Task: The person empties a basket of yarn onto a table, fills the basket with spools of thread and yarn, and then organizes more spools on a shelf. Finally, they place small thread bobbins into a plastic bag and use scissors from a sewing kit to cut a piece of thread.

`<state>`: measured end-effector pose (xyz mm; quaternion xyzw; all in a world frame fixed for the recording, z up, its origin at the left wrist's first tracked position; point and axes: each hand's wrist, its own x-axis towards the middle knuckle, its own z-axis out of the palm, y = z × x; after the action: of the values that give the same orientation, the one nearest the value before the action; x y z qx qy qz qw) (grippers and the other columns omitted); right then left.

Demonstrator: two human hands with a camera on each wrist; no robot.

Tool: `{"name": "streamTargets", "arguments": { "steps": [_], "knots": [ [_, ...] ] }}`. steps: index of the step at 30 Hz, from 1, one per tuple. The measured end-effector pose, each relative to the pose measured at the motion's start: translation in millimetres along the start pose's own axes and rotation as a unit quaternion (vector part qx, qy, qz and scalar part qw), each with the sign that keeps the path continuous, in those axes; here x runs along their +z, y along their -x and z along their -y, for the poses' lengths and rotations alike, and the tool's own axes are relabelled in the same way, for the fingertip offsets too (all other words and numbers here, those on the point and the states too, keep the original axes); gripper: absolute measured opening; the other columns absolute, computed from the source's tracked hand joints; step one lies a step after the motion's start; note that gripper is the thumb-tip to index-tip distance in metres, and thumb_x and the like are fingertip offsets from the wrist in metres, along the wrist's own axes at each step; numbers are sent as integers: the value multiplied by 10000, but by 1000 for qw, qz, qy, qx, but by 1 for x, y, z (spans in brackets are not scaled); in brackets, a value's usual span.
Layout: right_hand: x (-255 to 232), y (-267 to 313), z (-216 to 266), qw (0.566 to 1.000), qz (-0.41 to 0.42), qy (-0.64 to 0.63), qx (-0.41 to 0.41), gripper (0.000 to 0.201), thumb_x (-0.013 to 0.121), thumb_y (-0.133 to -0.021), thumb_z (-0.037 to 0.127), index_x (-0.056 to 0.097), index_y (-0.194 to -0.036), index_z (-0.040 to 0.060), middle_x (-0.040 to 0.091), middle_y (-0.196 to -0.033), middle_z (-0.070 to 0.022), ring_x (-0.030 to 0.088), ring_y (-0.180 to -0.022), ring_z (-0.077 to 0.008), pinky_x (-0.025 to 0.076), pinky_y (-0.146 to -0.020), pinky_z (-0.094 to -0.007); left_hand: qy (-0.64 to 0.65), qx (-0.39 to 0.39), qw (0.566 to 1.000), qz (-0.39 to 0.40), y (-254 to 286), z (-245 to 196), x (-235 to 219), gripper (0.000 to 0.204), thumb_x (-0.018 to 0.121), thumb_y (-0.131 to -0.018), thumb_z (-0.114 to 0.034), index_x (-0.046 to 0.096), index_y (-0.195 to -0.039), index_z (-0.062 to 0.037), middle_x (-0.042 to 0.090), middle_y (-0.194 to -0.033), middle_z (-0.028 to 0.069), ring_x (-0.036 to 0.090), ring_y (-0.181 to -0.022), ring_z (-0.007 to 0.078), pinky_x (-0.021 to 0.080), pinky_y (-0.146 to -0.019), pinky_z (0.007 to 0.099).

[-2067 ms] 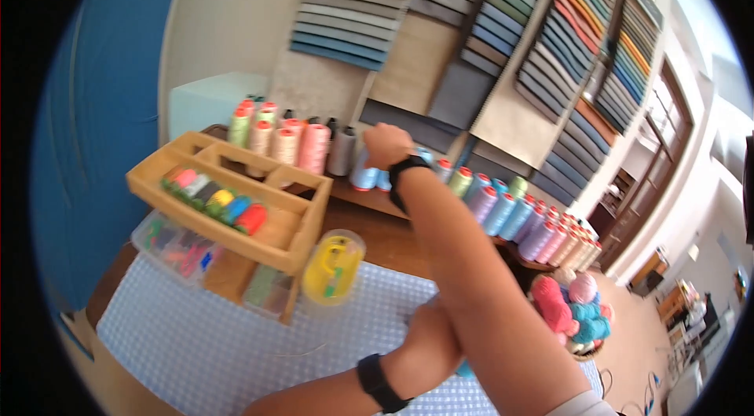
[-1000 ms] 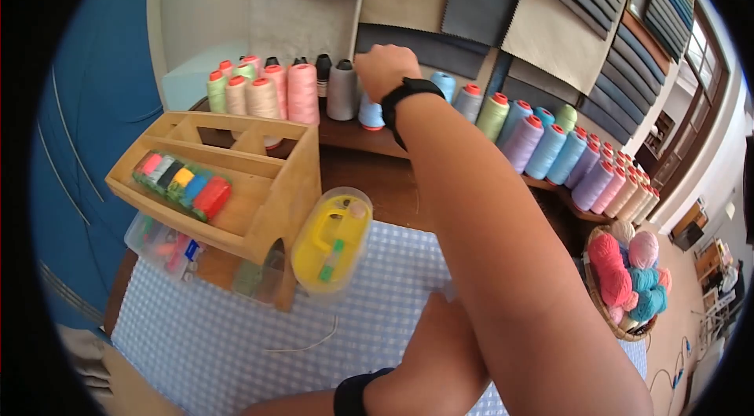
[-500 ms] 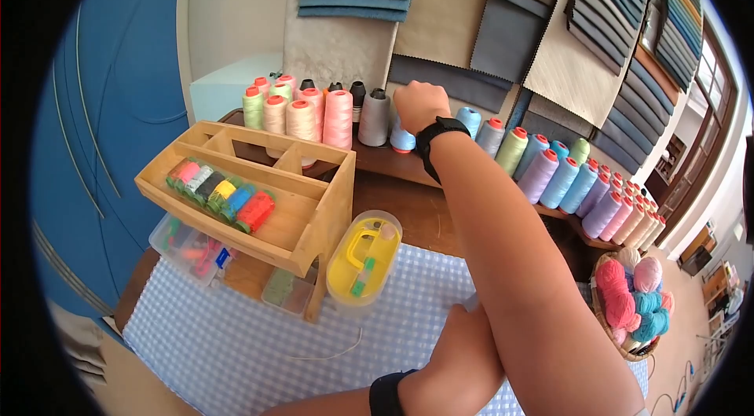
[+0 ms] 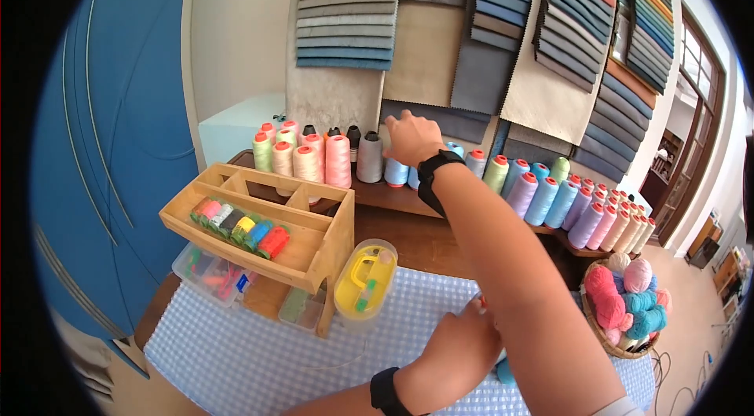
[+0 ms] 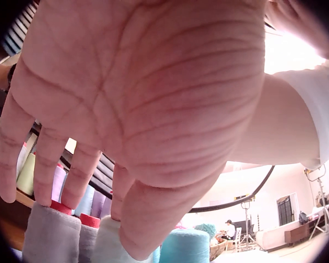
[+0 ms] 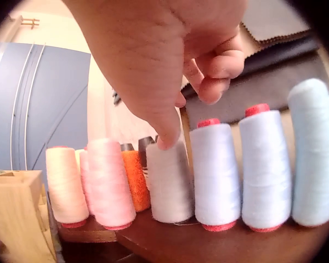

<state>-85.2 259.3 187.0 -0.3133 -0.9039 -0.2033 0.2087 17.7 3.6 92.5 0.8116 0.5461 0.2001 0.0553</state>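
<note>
My right hand (image 4: 414,139) reaches over the back shelf with fingers parted and nothing in them. In the right wrist view its thumb points down at the top of a grey thread cone (image 6: 171,183), in front of which no hand closes. Two pale blue cones (image 6: 217,175) stand beside it on red bases. Under my right forearm, my left hand (image 4: 455,347) hangs over the checked cloth, partly hidden. Its fingers point loosely down in the left wrist view, close above a grey cone (image 5: 52,235), a white cone (image 5: 111,241) and a turquoise cone (image 5: 185,246).
A wooden organizer (image 4: 336,247) with coloured spools stands at the left, beside a yellow-lidded plastic box (image 4: 377,290). Rows of thread cones (image 4: 542,200) line the shelf (image 4: 408,200). A yarn basket (image 4: 624,349) sits at the right; fabric samples (image 4: 428,54) hang behind.
My right hand has gone from curled over the shelf to parted fingers lifted above the cones. My left hand has shifted slightly, and a turquoise cone now shows beside it. The head view has tilted up.
</note>
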Motion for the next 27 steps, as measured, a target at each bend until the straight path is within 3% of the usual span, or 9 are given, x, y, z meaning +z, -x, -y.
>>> {"name": "streamTargets", "arguments": {
  "steps": [1, 4, 6, 10, 14, 18, 20, 23, 27],
  "knots": [
    [-10, 4, -4, 1000, -24, -13, -10, 346, 772, -845, 309, 692, -1102, 92, 680, -1112, -149, 713, -993, -331, 579, -810, -429, -45, 27, 999, -2, 1, 0, 0, 376, 657, -877, -169, 645, -1242, -80, 576, -1244, 196, 593, -1185, 339, 582, -832, 432],
    [-41, 24, -25, 997, -32, -10, -66, 319, 755, -861, 317, 695, -1056, 72, 683, -1056, -159, 709, -958, -352, 574, -792, -448, -26, 58, 997, -41, 4, 3, 5, 443, 704, -836, -161, 652, -1274, -124, 571, -1245, 171, 585, -1194, 356, 582, -846, 426],
    [-67, 52, -39, 995, -39, -21, -89, 287, 708, -882, 323, 717, -998, 61, 717, -976, -178, 711, -897, -369, 575, -770, -460, -24, 57, 998, -15, 3, 4, 2, 487, 722, -831, -170, 644, -1312, -165, 558, -1285, 160, 577, -1207, 347, 572, -883, 431],
    [-107, 134, -69, 989, -40, -113, -82, 214, 697, -875, 293, 751, -911, 89, 734, -856, -144, 710, -838, -361, 572, -726, -458, -4, 73, 997, -8, 4, 5, -5, 504, 738, -842, -182, 633, -1334, -164, 552, -1319, 162, 573, -1205, 353, 541, -956, 436],
    [-131, 244, -88, 978, -8, -209, -14, 130, 710, -863, 200, 750, -848, 77, 715, -781, -134, 696, -751, -355, 560, -684, -431, -10, 96, 995, -10, 5, 8, -5, 480, 740, -864, -193, 640, -1332, -162, 556, -1339, 167, 575, -1204, 371, 523, -985, 439],
    [-114, 324, -114, 958, 8, -271, -89, 139, 726, -845, 141, 745, -961, 68, 707, -869, -120, 683, -754, -344, 561, -661, -423, -10, 81, 997, 1, 6, 3, -10, 484, 751, -860, -187, 642, -1331, -156, 566, -1343, 163, 578, -1209, 372, 516, -994, 434],
    [-124, 350, -114, 953, 142, -265, -35, 399, 749, -798, 105, 663, -1186, 122, 639, -985, -98, 684, -769, -314, 563, -673, -431, -26, 69, 997, 8, 5, 1, -11, 487, 750, -861, -188, 641, -1334, -159, 567, -1353, 159, 584, -1206, 366, 514, -996, 427],
    [-114, 370, -122, 939, 181, -285, -65, 544, 774, -798, 132, 569, -1301, 155, 612, -1085, -97, 699, -762, -280, 570, -697, -409, -37, 69, 997, 13, 4, 0, -13, 485, 748, -864, -193, 641, -1337, -168, 567, -1357, 151, 589, -1203, 358, 514, -995, 422],
    [-108, 373, -120, 931, 190, -309, -51, 565, 820, -778, 167, 550, -1274, 132, 637, -1062, -112, 712, -785, -284, 571, -702, -396, -39, 69, 997, 9, 4, 1, -12, 482, 741, -872, -199, 638, -1342, -168, 568, -1355, 146, 590, -1203, 355, 513, -995, 418]
  ]
}}
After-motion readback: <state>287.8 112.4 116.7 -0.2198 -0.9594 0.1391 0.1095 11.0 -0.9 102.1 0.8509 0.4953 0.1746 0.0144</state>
